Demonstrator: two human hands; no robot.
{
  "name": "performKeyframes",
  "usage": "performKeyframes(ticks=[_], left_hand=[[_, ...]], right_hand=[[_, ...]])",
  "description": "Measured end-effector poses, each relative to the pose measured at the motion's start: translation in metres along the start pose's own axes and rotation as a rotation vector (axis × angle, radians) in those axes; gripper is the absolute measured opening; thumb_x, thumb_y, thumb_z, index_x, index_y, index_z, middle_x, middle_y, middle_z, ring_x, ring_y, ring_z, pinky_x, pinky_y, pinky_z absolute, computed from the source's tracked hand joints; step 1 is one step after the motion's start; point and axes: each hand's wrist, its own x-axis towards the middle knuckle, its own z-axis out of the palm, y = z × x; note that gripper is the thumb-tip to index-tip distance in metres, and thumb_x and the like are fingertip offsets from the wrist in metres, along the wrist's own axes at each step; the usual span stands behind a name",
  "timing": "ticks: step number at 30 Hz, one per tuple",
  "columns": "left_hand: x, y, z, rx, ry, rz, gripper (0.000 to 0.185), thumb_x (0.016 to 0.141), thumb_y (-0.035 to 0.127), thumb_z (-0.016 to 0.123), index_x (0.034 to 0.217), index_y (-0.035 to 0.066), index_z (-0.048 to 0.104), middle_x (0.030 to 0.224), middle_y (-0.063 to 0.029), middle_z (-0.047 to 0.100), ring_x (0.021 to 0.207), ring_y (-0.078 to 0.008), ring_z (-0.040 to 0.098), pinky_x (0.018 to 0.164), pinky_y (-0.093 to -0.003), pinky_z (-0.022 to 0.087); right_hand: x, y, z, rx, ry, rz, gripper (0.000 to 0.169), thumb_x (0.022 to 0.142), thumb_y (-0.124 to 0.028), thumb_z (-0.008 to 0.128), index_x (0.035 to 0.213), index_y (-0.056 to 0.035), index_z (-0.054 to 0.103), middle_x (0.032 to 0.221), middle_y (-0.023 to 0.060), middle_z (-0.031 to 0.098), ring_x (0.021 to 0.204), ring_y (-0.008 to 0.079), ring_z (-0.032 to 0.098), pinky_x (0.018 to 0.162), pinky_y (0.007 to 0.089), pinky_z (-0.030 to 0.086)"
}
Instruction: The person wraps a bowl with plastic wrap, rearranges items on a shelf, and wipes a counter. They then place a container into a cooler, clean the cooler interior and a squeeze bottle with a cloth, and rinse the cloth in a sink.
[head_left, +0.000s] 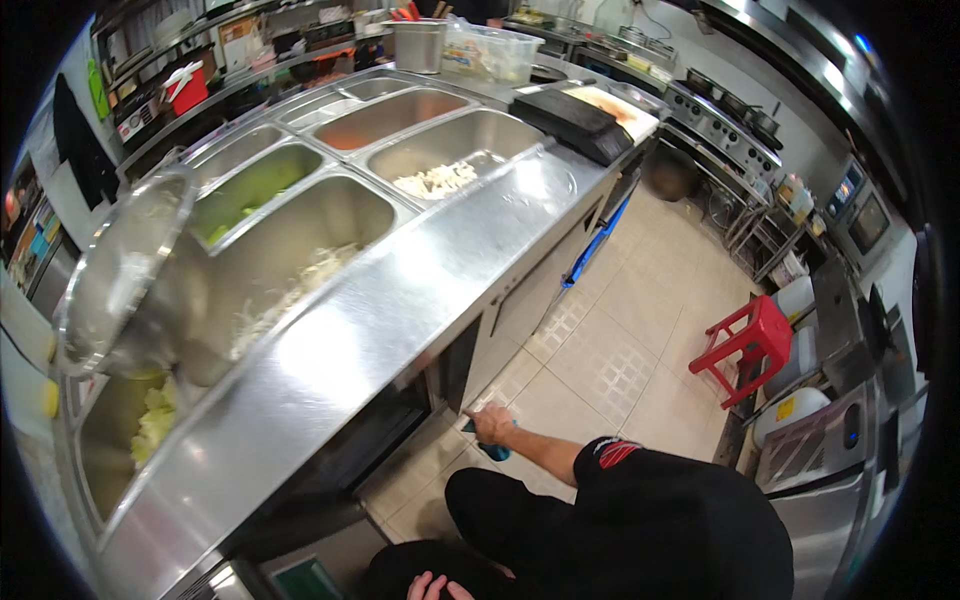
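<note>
My right hand reaches low beside the front of a steel prep counter, its fingers curled round a small teal item whose kind I cannot tell. Of my left hand only the fingers show, at the bottom edge near my black-clad leg; its palm is hidden. Sunk in the counter top are steel pans with shredded white food, pale chopped pieces and green leaves. A large steel bowl stands tilted at the counter's left end.
A red plastic stool stands on the tiled floor to the right, near a white jug. Farther back are a stove with pans and a clear plastic bin. A blue strip runs along the counter's side.
</note>
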Motion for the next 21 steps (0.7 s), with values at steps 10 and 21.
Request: performKeyframes(ticks=[10,21], left_hand=[[-0.003,0.126,-0.259,0.251,0.008,-0.764,0.058,0.086,0.030,0.071,0.130,-0.001,0.051,0.129,-0.0221,0.051,0.122,-0.0356,0.045,0.107,-0.0463,0.031],[-0.126,0.078,-0.102,-0.524,0.005,-1.233,0.080,0.092,0.057,0.046,0.151,0.009,0.020,0.157,-0.0181,0.016,0.145,-0.0363,0.014,0.116,-0.0512,0.012]], right_hand=[[-0.253,0.078,-0.171,-0.105,-0.396,0.176,0.044,0.083,-0.036,0.058,0.118,-0.0092,0.064,0.118,0.0152,0.065,0.112,0.0308,0.062,0.090,0.0416,0.051],[-0.316,0.247,-0.271,0.399,-0.189,-0.004,0.047,0.073,-0.020,0.056,0.119,-0.0093,0.061,0.108,0.0223,0.066,0.103,0.0374,0.063,0.090,0.0434,0.050]])
